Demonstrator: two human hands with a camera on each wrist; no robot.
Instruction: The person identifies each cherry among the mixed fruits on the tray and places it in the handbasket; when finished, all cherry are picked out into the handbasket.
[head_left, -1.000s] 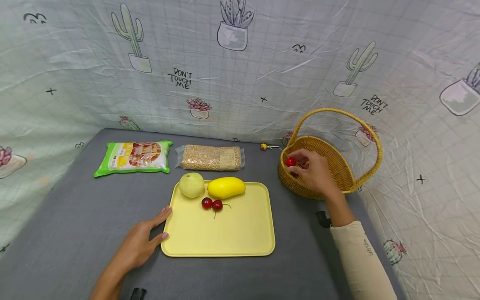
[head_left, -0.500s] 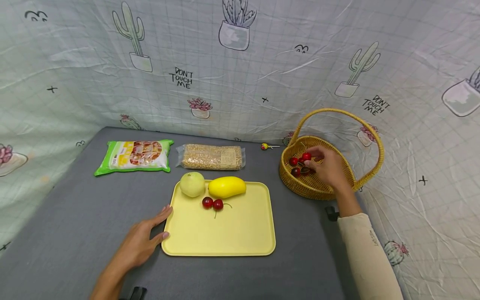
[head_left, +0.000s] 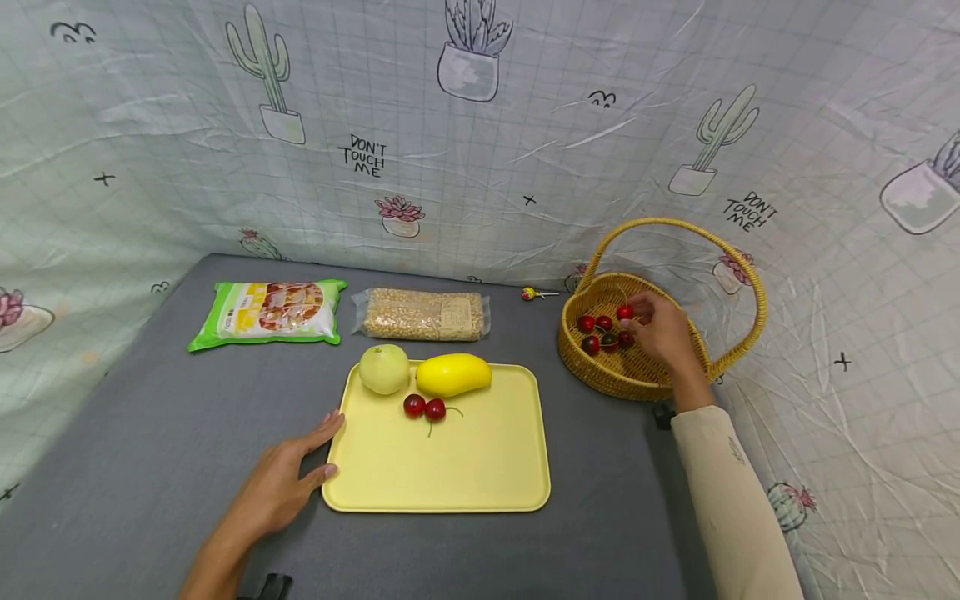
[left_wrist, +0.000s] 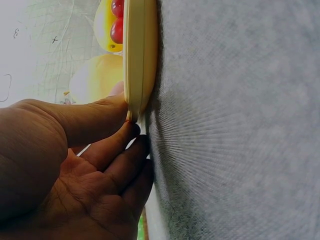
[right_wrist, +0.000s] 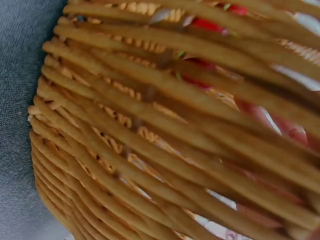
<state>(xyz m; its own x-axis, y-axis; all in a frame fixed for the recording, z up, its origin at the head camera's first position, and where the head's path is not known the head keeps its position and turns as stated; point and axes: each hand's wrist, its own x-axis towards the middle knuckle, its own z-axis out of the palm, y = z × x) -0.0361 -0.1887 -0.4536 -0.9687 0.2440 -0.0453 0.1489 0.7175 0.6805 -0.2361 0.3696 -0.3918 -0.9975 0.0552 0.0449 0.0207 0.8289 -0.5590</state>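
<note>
In the head view, my right hand (head_left: 662, 332) is inside the wicker basket (head_left: 611, 385), pinching a red cherry (head_left: 625, 312) between thumb and fingers. Several other dark red cherries (head_left: 591, 344) lie in the basket beside it. The right wrist view is mostly filled by the basket's woven side (right_wrist: 125, 115), with the hand partly hidden behind it. My left hand (head_left: 281, 483) rests against the left edge of the yellow tray (head_left: 442, 483), its fingers fairly straight. In the left wrist view, the thumb (left_wrist: 95, 117) touches the tray rim (left_wrist: 137, 60).
On the tray lie a green round fruit (head_left: 384, 370), a yellow mango (head_left: 453, 375) and two cherries (head_left: 435, 409). Behind it are a green-edged packet (head_left: 273, 312) and a clear bag of grains (head_left: 422, 315). A lollipop (head_left: 529, 293) lies left of the basket, whose tall handle (head_left: 759, 304) arches up.
My right hand has moved rightward within the basket with a cherry between its fingers, exposing more cherries at the basket's left. The left hand and tray have stayed in place.
</note>
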